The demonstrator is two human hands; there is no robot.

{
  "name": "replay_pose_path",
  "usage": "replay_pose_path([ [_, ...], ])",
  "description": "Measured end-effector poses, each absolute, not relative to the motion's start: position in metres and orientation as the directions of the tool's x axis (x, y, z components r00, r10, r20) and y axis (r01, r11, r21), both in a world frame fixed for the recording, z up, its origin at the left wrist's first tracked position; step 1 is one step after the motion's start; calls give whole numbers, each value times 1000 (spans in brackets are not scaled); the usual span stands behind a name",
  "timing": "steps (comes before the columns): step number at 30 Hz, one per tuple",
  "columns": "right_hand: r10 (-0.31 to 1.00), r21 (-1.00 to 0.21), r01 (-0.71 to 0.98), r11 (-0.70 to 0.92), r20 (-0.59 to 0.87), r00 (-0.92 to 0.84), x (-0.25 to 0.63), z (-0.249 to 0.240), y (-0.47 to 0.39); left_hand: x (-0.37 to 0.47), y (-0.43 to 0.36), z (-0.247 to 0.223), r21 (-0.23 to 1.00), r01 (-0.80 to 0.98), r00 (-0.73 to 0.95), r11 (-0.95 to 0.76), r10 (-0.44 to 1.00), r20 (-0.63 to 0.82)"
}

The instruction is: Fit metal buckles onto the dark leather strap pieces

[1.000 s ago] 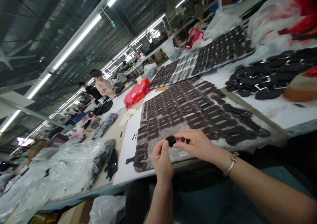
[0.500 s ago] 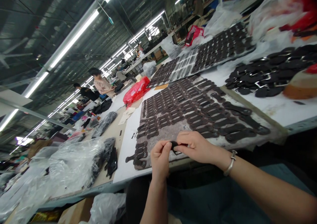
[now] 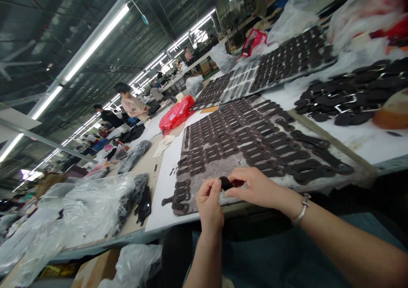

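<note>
Head view, both hands (image 3: pixel 209 203) (image 3: pixel 256 188) holding dark piece (image 3: pixel 226 183), strap rows (image 3: pixel 259 157) beyond

The fingers of the left hand (image 3: pixel 210 201) and the right hand (image 3: pixel 256 187) are hiding parts of the dark piece (image 3: pixel 225 183), leaving its full shape unclear. The picture's near edge is cutting off the left forearm (image 3: pixel 205 260), and its right edge is cropping the right forearm (image 3: pixel 347 237), the pile of black pieces (image 3: pixel 346 119) and the amber container (image 3: pixel 393 113). Far right, the plastic bag (image 3: pixel 360 14) is looking blurred. Near left, the cardboard box (image 3: pixel 95 271) is losing its lower part to the edge. Metal bits (image 3: pixel 174 170) left of the mat (image 3: pixel 219 169) are appearing too small to identify.
</note>
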State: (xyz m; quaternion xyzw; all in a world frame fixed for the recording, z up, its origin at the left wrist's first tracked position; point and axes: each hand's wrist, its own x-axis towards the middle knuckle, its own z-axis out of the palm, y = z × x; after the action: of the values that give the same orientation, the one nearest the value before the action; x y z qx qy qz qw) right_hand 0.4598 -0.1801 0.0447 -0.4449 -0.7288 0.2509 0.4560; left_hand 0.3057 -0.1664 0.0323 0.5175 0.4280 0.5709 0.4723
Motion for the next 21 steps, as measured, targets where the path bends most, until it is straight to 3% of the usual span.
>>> replay_pose_path([
  [6,845,-732,425,532,488,-217,456,40,-179,300,-168,34,985,-97,97,-145,983,154],
  [10,819,-692,437,574,492,-296,454,38,-179,291,-164,46,981,66,232,-181,959,161],
  [14,836,-715,434,548,450,-315,449,34,-179,289,-163,48,951,201,186,-234,962,197],
  [21,863,-771,391,502,422,-276,448,36,-175,295,-162,38,988,-21,66,-155,986,156],
])
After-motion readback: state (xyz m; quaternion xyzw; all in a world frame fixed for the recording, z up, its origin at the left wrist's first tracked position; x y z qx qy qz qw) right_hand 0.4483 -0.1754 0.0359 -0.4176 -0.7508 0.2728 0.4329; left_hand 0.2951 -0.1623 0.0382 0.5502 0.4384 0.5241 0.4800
